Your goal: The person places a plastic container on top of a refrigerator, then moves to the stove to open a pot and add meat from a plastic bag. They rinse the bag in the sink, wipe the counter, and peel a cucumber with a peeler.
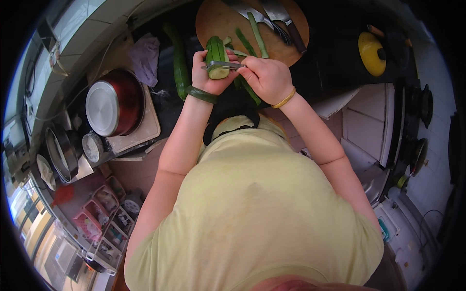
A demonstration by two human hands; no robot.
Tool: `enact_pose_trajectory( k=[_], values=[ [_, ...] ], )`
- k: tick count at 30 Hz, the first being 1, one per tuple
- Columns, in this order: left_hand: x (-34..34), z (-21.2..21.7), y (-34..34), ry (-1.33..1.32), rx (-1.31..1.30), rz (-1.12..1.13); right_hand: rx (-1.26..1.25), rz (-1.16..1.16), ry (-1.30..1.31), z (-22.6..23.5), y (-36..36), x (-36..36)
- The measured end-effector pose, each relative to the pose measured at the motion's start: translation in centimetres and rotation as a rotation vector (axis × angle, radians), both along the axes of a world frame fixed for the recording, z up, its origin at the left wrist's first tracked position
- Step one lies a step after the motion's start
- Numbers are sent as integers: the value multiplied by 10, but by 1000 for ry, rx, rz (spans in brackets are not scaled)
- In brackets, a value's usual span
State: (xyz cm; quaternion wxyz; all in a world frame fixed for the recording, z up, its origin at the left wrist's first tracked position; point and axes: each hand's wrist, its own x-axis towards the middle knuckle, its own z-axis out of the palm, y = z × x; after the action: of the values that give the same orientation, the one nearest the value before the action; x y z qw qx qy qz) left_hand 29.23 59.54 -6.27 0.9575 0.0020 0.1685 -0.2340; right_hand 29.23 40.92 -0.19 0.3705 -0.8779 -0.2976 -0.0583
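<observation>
My left hand (205, 83) is wrapped round a thick green cucumber (214, 50), its pale cut end turned toward me. Lighter stripes run along its skin. A metal peeler (222, 64) lies across the cucumber near that end, and the fingers of my right hand (268, 80) are closed on its handle. Strips of green peel (257, 34) are scattered on the round wooden cutting board (213, 22), and more peel (249, 91) lies on the dark counter below my right hand. Left of my left hand rests another long, dark green cucumber (178, 60).
Two knives (292, 35) lie on the board's far right. At left are an upturned red pot (131, 104) on a pale board, a purple cloth (144, 58) and a glass jar (92, 147). A yellow lid (371, 53) sits at far right, above an open cabinet door (337, 103).
</observation>
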Motion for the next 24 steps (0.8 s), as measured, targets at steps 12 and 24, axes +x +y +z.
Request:
enact_pose_trajectory(
  k=[12, 24],
  values=[
    [-1, 9, -1, -55, 41, 17, 116, -70, 33, 3, 13, -8],
    [4, 18, -3, 14, 52, 44, 45, -40, -120, 1, 15, 5]
  ],
)
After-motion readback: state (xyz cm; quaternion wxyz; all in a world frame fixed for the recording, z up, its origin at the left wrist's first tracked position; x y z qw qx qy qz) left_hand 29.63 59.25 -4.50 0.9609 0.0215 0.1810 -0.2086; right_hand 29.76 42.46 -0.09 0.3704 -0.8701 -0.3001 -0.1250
